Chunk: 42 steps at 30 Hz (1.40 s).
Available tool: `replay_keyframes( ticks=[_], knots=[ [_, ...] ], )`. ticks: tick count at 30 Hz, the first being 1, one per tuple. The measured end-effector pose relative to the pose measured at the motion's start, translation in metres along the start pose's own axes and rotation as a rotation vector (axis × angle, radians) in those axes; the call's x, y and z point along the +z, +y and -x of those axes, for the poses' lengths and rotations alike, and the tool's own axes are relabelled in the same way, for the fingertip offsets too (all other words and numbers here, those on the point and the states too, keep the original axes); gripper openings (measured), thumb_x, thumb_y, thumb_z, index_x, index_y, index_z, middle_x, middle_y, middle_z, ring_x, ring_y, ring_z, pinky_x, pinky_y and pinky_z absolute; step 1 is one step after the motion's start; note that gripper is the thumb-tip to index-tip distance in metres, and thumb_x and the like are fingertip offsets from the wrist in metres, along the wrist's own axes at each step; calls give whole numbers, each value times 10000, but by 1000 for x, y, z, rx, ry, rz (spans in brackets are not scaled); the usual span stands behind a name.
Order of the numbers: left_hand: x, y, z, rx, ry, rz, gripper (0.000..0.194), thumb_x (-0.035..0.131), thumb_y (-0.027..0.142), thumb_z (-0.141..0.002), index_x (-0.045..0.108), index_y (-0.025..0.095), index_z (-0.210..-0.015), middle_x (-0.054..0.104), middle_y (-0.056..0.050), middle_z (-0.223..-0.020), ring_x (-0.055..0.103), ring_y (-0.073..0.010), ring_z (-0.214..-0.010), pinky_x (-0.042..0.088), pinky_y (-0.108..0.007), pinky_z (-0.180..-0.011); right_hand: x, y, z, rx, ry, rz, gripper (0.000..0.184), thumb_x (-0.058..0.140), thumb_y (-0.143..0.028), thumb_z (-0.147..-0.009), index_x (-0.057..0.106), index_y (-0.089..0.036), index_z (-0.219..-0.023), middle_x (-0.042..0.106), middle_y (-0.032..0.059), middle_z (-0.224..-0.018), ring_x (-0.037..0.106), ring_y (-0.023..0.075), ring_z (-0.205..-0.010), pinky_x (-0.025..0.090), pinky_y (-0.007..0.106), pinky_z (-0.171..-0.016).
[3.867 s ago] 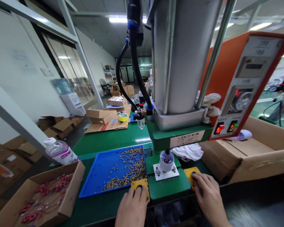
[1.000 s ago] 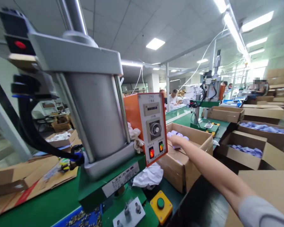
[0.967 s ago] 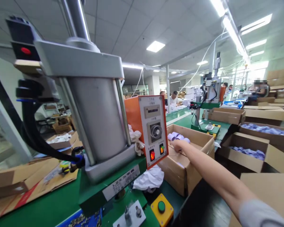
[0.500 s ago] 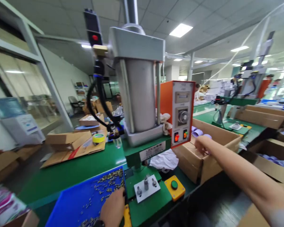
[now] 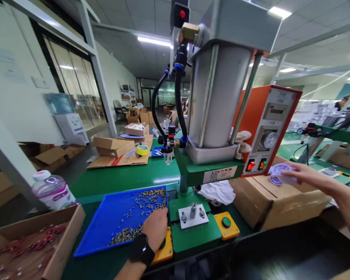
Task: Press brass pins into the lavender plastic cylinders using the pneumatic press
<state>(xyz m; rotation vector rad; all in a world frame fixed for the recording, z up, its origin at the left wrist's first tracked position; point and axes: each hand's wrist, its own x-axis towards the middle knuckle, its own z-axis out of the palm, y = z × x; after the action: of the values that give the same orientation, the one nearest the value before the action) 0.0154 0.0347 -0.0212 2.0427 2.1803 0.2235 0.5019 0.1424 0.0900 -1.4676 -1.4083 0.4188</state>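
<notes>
My left hand (image 5: 156,227), with a black watch on the wrist, reaches down at the right edge of a blue tray (image 5: 96,217). Small metal pieces (image 5: 151,198) lie scattered in that tray. Its fingers are curled and mostly out of sight, so whatever they hold is hidden. Over an open cardboard box (image 5: 262,210), my right hand (image 5: 306,175) grips a light purple round plastic part (image 5: 281,169) with spokes. Between the hands stands a press (image 5: 221,97); below its head sits a metal fixture plate (image 5: 194,217) with upright pins.
Yellow button boxes flank the fixture, the right one (image 5: 226,225) with a green button. The orange control box (image 5: 270,128) overhangs the cardboard box. At left are a carton of red parts (image 5: 26,245) and a bottle (image 5: 52,190). White cloth (image 5: 217,192) lies behind the fixture.
My right hand has come up out of the cardboard box with the light purple part. My left hand stays by the tray's right edge. The view has swung left.
</notes>
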Motion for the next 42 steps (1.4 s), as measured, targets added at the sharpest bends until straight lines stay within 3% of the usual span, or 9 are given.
replay_keyframes(
  ticks=[3, 5, 10, 15, 19, 22, 28, 34, 42],
  knots=[
    [0, 0, -1, -3, -1, 0, 321, 299, 191, -923, 620, 208, -921, 696, -81, -938, 634, -184, -950, 440, -304, -809, 2, -13, 45, 87, -82, -346, 777, 315, -827, -715, 694, -220, -1017, 640, 250, -1034, 642, 269, -848, 397, 434, -652],
    [0, 1, -1, -3, -5, -6, 299, 320, 190, -916, 618, 206, -921, 697, -78, -945, 633, -187, -955, 438, -304, -810, 28, -25, 86, 204, -81, -696, 891, 256, -905, -646, 659, -234, -1070, 605, 245, -1094, 621, 296, -958, 409, 435, -706],
    [-5, 1, -3, 19, -32, -21, 306, 314, 183, -917, 619, 207, -930, 697, -64, -1010, 625, -177, -980, 428, -298, -834, 147, -63, 161, 486, -574, -987, 707, 449, -855, -636, 620, -234, -928, 658, 132, -820, 619, 261, -705, 438, 382, -589],
    [-5, -3, -4, 8, -48, -32, 270, 355, 164, -894, 621, 205, -921, 701, -62, -1010, 628, -176, -964, 425, -293, -811, 218, -83, 183, 535, -740, -1279, 568, 367, -771, -785, 515, -236, -905, 597, 35, -662, 600, 205, -644, 454, 328, -600],
    [-2, -4, -3, 20, -41, -16, 273, 364, 156, -890, 628, 222, -918, 703, -46, -1004, 626, -172, -962, 422, -285, -807, 224, -82, 185, 590, -547, -1319, 505, 523, -711, -754, 452, -262, -974, 594, 19, -787, 608, 197, -671, 437, 291, -544],
    [-3, -3, -3, 20, -35, -11, 297, 346, 135, -889, 625, 225, -939, 700, -43, -1008, 620, -173, -968, 419, -291, -819, 216, -76, 174, 426, -462, -1218, 443, 648, -550, -739, 419, -286, -1011, 562, -12, -796, 567, 164, -647, 416, 259, -531],
    [-5, 1, -5, 16, -48, -13, 305, 332, 166, -906, 632, 218, -931, 707, -54, -979, 631, -189, -953, 428, -305, -803, 199, -61, 143, 126, -430, -832, 408, 672, -394, -736, 435, -258, -1038, 577, -7, -859, 558, 154, -718, 428, 241, -571],
    [-8, 3, -5, 8, -49, -24, 327, 307, 193, -930, 631, 225, -964, 709, -43, -1020, 634, -175, -970, 429, -284, -814, 203, -78, 131, -153, -458, -476, 375, 682, -253, -732, 539, -230, -1078, 634, 28, -1046, 596, 207, -962, 467, 335, -836],
    [-8, 3, -5, -27, -69, -70, 292, 344, 185, -918, 634, 216, -935, 712, -63, -986, 643, -164, -967, 429, -267, -798, 211, -109, 141, -350, -500, -342, 219, 636, -194, -737, 582, -217, -949, 655, 5, -894, 605, 173, -815, 467, 277, -707]
  ],
)
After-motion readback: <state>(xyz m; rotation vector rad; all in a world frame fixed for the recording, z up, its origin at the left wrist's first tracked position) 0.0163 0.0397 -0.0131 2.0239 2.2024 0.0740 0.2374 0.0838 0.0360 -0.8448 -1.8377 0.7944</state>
